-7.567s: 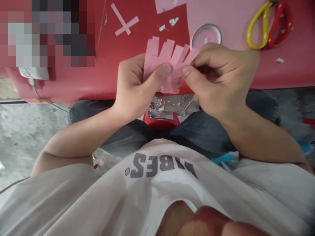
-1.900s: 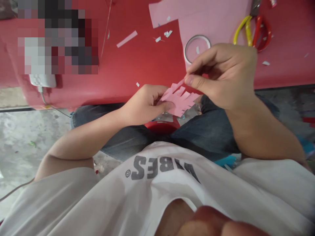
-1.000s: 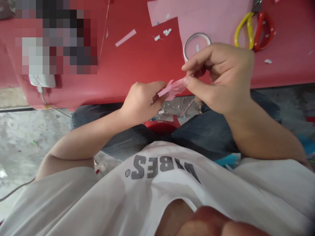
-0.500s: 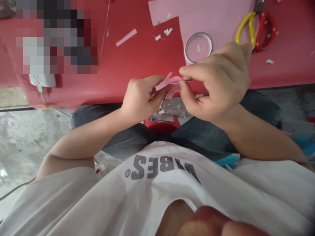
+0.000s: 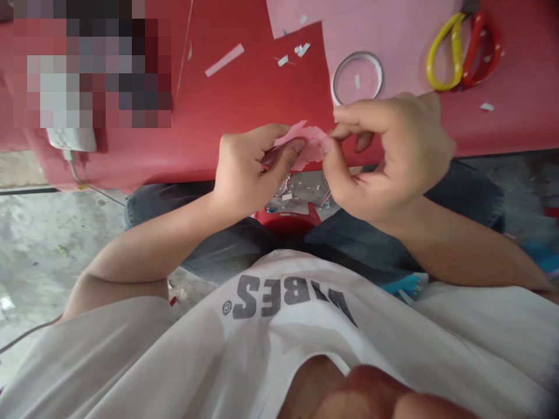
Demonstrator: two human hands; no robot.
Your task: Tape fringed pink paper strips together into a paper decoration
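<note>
At the near edge of the glossy red tabletop (image 5: 244, 99), small fringed piece of pink paper (image 5: 312, 152) raised between two bare hands (clock centred on the paper, 12 o'clock straight away from the body). From 9 o'clock, left hand (image 5: 251, 166) closed on the paper, thumb pressed across the near face, fingers tucked behind and mostly hidden. From 3 o'clock, right hand (image 5: 388, 157) closed only at the tips, thumb and index finger pinching the paper's right end, other fingers loosely curled. Just beyond the right index finger at 1 o'clock, thin white-and-grey ring (image 5: 376, 62), lying flat, only a narrow gap between hand and rim. Under the ring, spreading from 12 towards 2 o'clock, large flat pink sheet (image 5: 393, 35) with a stepped, straight-cut left edge. At 2 o'clock, well apart from the paper, scissors with yellow and red loop handles (image 5: 457, 52), metal end cut off by the top of the view. At 12 o'clock, small white scraps (image 5: 302, 50) near the sheet's step. Between 10 and 11 o'clock, narrow pink strip (image 5: 225, 60), with a broad stretch of red surface separating strip from left hand. Far out at 9 o'clock, white plastic block (image 5: 72, 139) with a cable, close to the near edge. At 6 o'clock, past that edge, red plastic seat (image 5: 288, 222) between dark denim legs (image 5: 362, 244).
</note>
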